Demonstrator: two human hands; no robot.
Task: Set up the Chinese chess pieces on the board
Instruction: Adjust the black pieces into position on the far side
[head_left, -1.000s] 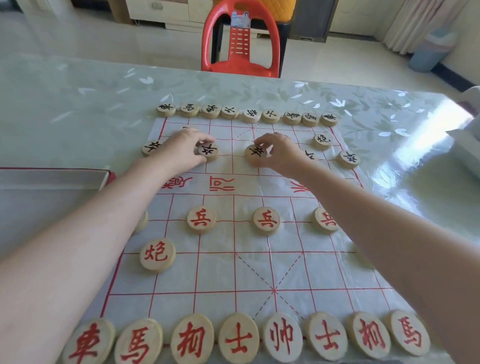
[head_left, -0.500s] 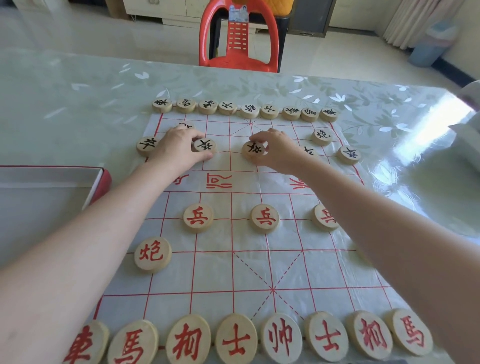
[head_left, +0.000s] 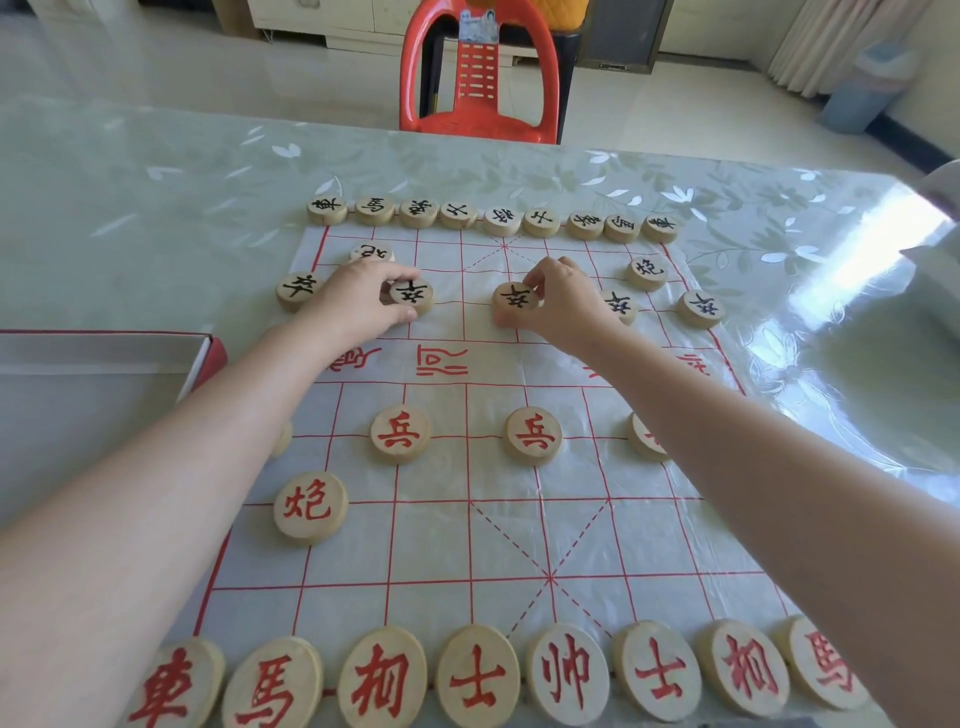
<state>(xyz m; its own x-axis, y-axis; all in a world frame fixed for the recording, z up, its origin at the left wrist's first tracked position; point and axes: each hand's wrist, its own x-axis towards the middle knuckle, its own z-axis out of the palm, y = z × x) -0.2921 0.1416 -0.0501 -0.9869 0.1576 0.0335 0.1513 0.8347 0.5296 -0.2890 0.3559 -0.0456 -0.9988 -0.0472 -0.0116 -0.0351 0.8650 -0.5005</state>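
Note:
A white sheet board (head_left: 467, 540) with red lines lies on the table. Round wooden pieces with red characters line its near edge, and black-character pieces line the far edge. My left hand (head_left: 358, 301) pinches a black soldier piece (head_left: 411, 294) on the far soldier row, left of centre. My right hand (head_left: 558, 304) pinches the centre black soldier piece (head_left: 516, 301). Other black soldiers (head_left: 296, 290) (head_left: 700, 307) and a black cannon (head_left: 647, 271) sit nearby. Red soldiers (head_left: 400, 434) (head_left: 532, 435) and a red cannon (head_left: 310, 506) stand on the near half.
A red-edged box (head_left: 208, 358) lies at the left of the board. A red plastic chair (head_left: 480, 78) stands beyond the table's far edge. The table (head_left: 156, 208) has a glossy floral cover. A pale object (head_left: 935, 270) sits at the right edge.
Both hands stay on the same two black soldier pieces with only slight finger shifts. The view has tilted a little.

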